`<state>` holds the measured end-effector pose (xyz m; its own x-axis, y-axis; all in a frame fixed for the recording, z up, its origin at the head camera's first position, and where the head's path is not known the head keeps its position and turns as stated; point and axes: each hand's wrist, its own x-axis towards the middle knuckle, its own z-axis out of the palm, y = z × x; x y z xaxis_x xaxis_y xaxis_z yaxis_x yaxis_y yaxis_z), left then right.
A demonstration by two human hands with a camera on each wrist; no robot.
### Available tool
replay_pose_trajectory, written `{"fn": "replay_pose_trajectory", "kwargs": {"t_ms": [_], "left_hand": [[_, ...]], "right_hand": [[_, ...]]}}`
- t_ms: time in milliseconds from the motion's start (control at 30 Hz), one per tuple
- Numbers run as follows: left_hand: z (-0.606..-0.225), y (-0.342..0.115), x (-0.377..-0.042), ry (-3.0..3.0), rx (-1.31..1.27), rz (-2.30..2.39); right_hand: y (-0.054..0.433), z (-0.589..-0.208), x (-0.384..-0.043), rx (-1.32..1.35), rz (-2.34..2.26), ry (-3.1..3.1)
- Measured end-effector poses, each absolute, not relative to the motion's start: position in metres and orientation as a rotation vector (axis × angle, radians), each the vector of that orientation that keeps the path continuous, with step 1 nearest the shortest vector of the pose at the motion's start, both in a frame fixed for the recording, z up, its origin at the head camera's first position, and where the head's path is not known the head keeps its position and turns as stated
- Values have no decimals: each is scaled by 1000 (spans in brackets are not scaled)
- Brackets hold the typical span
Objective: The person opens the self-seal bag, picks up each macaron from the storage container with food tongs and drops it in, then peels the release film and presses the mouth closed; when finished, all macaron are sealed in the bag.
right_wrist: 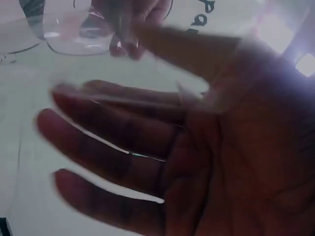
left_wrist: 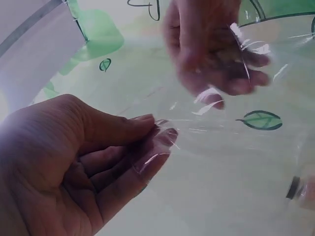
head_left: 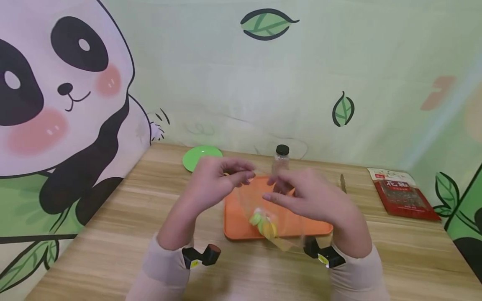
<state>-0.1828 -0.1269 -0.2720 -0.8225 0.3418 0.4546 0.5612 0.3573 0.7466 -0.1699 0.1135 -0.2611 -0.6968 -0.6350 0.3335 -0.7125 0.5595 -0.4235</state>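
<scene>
A clear plastic bag [head_left: 285, 244] hangs between the two hands, with light green and yellow pieces [head_left: 268, 228] at its bottom. What kind of pieces they are, I cannot tell. My left hand [head_left: 214, 179] pinches the bag's upper edge between thumb and fingers; the left wrist view shows the shiny film [left_wrist: 197, 129] stretching away from that pinch. Opposite it, my right hand [head_left: 306, 194] has its fingers loosely spread. In the right wrist view the film crosses in front of the right hand's fingers [right_wrist: 110, 147], and no firm grip shows. Below the bag lies an orange tray [head_left: 235, 232].
Behind the tray stands a clear jar [head_left: 280, 163] with a black lid. A green plate [head_left: 196, 157] lies at the back left. To the right are a thin blade-like item [head_left: 343, 183] and a red packet [head_left: 406, 198]. A printed backdrop wall [head_left: 211, 83] borders the wooden table.
</scene>
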Motion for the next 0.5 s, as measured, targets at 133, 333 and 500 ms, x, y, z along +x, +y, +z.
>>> {"fn": "replay_pose_trajectory", "kwargs": {"t_ms": [133,333,500], "left_hand": [[-269,-129,-181,-2297,-739,-1450],[-262,-136,-178,-2150,-749,-1474],[-263,-140,-180,-2142,-740,-1586]], "right_hand": [[128,-259,-168,1117,844,-2911],[150,-259,-179,988,850,-2971],[157,-265,-194,866,730,-2473]]}}
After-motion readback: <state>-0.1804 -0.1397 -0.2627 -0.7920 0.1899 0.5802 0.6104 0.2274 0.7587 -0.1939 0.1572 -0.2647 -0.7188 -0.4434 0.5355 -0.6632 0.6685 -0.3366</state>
